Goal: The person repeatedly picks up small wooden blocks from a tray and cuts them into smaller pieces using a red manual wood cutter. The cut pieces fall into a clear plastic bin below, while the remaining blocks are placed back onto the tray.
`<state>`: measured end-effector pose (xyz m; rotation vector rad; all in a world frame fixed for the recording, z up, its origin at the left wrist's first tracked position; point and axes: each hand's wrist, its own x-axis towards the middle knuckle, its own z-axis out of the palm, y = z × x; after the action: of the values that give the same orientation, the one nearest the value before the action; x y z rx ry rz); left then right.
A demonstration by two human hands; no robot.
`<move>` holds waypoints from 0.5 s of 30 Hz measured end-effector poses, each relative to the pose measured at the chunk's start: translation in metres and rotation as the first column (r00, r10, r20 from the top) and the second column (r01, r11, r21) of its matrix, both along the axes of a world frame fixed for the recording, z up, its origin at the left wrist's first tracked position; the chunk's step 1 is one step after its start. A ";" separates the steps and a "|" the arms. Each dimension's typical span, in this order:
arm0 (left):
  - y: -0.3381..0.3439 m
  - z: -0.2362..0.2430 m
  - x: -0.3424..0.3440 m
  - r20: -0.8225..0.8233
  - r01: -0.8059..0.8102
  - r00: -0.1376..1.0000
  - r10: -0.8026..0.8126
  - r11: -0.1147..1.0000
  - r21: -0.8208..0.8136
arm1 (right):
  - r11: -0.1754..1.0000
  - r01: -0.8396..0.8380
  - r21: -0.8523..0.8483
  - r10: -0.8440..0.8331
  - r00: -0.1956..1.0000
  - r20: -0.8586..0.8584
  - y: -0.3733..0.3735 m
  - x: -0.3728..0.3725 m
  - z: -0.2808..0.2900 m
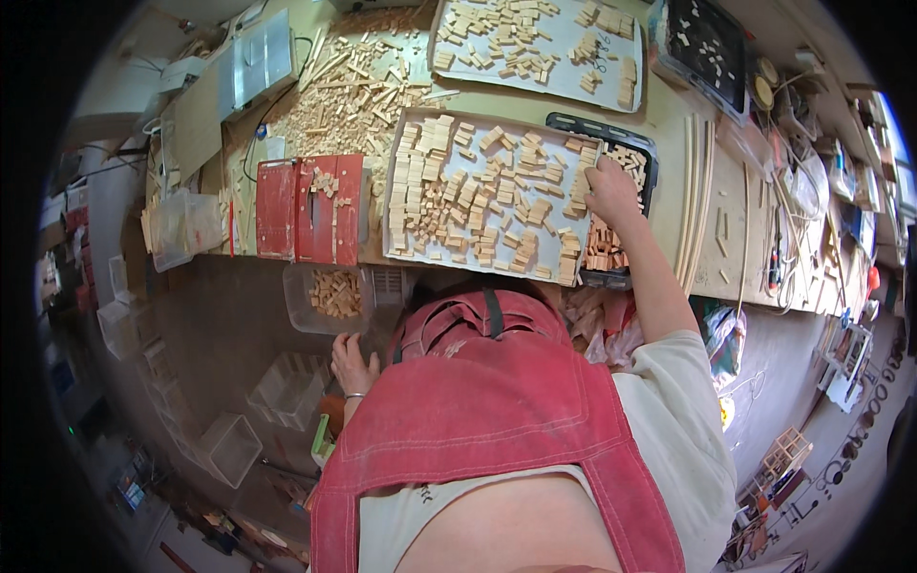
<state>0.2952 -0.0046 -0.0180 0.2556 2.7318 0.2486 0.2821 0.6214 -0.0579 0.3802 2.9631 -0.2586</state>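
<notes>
My right hand (612, 194) reaches over the right rim of a shallow white tray (564, 250), its fingers curled together. Whatever lies between the fingertips is hidden. Small pale wooden blocks (497, 196) fill the tray, in rows at its left and right sides and loose in the middle. Partly under that tray's right edge is a black crate (652, 158) holding more small blocks, reddish ones toward its near end. Low at my left side, my left hand (354, 365) hangs open with fingers apart, just below a clear plastic bin (299, 315) of wooden pieces.
Behind stands another white tray (544, 88) of blocks, beside a heap of wooden offcuts (358, 81). A red metal plate (277, 215) lies at the bench's left front edge. Long wooden strips (696, 205) lie to the right. Empty plastic baskets (289, 390) sit below left.
</notes>
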 end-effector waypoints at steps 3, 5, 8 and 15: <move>0.005 0.000 0.004 -0.018 0.000 1.000 0.000 1.000 0.009 | 1.000 0.000 -0.013 0.001 0.996 0.084 0.000 -0.005 0.004; 0.007 -0.001 0.005 -0.009 -0.011 1.000 0.011 1.000 0.000 | 1.000 -0.020 -0.018 0.022 0.994 0.106 0.002 -0.007 0.006; 0.009 0.000 0.005 -0.016 -0.011 1.000 0.011 1.000 0.020 | 0.998 -0.069 -0.013 0.070 0.990 0.121 0.004 -0.009 0.007; 0.008 0.001 0.007 -0.034 -0.011 0.999 0.010 1.000 -0.009 | 0.995 -0.101 -0.002 0.101 0.990 0.097 0.005 -0.009 -0.002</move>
<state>0.3025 0.0033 -0.0166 0.2448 2.7677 0.2360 0.2731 0.6263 -0.0595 0.2352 2.8767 -0.2171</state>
